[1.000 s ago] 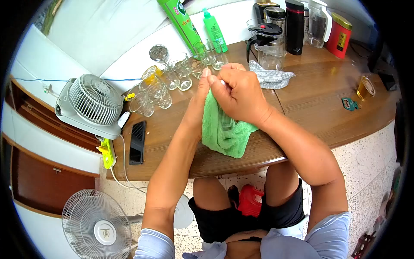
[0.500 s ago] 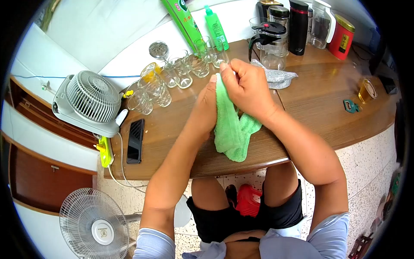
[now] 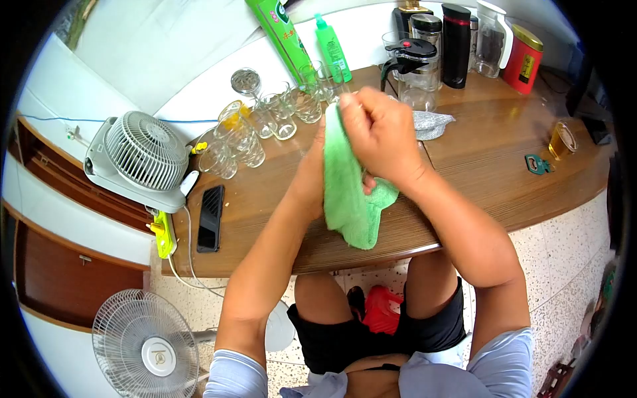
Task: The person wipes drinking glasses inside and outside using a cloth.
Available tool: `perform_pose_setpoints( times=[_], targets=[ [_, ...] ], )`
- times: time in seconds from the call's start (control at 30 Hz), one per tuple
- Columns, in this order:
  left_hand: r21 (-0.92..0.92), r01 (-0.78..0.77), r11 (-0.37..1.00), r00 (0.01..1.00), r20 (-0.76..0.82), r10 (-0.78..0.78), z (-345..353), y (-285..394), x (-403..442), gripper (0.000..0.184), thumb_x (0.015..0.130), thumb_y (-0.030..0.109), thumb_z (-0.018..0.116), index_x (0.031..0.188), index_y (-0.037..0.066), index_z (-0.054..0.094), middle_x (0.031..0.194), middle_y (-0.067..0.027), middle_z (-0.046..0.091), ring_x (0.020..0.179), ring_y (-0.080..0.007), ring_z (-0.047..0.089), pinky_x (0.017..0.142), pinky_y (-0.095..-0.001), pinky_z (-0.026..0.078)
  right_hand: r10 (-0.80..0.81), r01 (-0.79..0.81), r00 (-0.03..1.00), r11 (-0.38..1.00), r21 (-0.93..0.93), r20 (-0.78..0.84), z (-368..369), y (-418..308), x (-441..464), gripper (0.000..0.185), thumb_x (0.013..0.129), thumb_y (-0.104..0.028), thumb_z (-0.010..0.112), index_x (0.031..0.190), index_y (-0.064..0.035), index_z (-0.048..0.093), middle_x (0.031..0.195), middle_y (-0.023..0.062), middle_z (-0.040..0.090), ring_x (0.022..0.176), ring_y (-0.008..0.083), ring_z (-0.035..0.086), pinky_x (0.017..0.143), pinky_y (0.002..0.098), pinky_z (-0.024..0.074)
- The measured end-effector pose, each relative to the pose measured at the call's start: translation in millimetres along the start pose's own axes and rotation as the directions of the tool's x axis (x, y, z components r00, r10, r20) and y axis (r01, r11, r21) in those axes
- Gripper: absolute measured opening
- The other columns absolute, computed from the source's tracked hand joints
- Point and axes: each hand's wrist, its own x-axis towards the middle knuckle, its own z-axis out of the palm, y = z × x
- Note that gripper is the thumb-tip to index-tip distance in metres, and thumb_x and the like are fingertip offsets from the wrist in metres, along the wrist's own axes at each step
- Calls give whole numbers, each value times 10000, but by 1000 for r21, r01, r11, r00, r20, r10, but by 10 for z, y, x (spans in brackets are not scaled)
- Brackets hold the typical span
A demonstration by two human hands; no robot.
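A green cloth (image 3: 352, 199) hangs between my hands above the front part of the wooden table (image 3: 478, 159). My left hand (image 3: 310, 171) is closed on its left side, with some fingertips showing past the cloth's right edge. My right hand (image 3: 385, 136) pinches the top of the cloth. Whether anything is wrapped inside the cloth is hidden. Behind my hands stand several clear glasses (image 3: 282, 123), and a grey cloth (image 3: 432, 125) lies just past my right hand.
Left are a small fan (image 3: 147, 152) and a phone (image 3: 210, 219). Behind stand a green spray bottle (image 3: 333, 50), a glass teapot (image 3: 418, 86), a black flask (image 3: 455, 46) and a red tin (image 3: 523, 61). Right are a filled glass (image 3: 562, 140) and a bottle opener (image 3: 536, 164).
The green cloth has closed over the clear glass that showed in its folds a second ago. My right hand has shifted slightly right, and both hands are still on the cloth.
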Motion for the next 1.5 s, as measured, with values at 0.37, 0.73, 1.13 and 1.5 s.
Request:
perform_pose_setpoints(
  times=[0.37,0.73,1.13,1.5],
  targets=[
    [3,-163,987,930,-334,155,241,89,-22,777,1069,717,340,1309,27,604,1150,-125,693,1052,-248,714,877,-402,632,-58,-4,958,977,215,282,72,63,-73,367,1043,-225,640,771,-1,537,657,143,505,584,258,510,558,394,429],
    [125,-120,985,981,-139,137,247,111,-101,475,1044,305,593,1403,-2,542,1230,-114,689,1070,-242,700,925,-378,596,198,-253,955,932,259,221,-86,220,108,385,1049,-292,652,808,3,598,680,127,571,605,219,518,589,378,447],
    [-17,-255,967,925,-297,238,141,206,-78,756,1061,561,549,1532,-10,394,1490,-187,538,1366,-351,549,1138,-502,458,-6,-8,995,989,149,96,152,42,-107,557,885,-258,836,1352,-70,597,1271,233,519,1048,381,588,926,425,534],
    [-111,-537,836,681,-641,353,-215,294,-14,523,994,597,673,1131,108,545,1094,-85,578,1037,-304,633,914,-507,562,205,-220,871,975,-20,446,95,137,-196,466,913,-75,671,1378,-48,647,961,231,738,904,381,752,822,422,602]
  ],
)
